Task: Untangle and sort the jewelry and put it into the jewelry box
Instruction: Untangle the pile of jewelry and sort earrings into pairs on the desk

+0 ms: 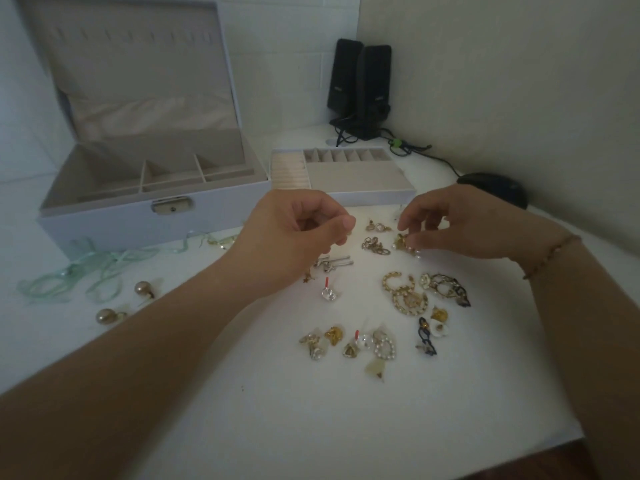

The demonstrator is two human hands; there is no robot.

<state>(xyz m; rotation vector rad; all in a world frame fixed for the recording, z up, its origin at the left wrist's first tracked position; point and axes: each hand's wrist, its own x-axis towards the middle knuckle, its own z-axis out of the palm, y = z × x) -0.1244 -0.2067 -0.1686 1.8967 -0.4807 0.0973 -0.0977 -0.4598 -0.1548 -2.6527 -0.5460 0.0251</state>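
Jewelry box (114, 216) stands open at the surface's (277, 410) back left, rigid, its tray (367, 195) alongside. Scattered earrings (403, 294) (light, snag-prone) want fingertip pinches. Right hand (450, 225) pinches a gold pearl piece (403, 244); left hand (294, 233) curls, contents unclear.
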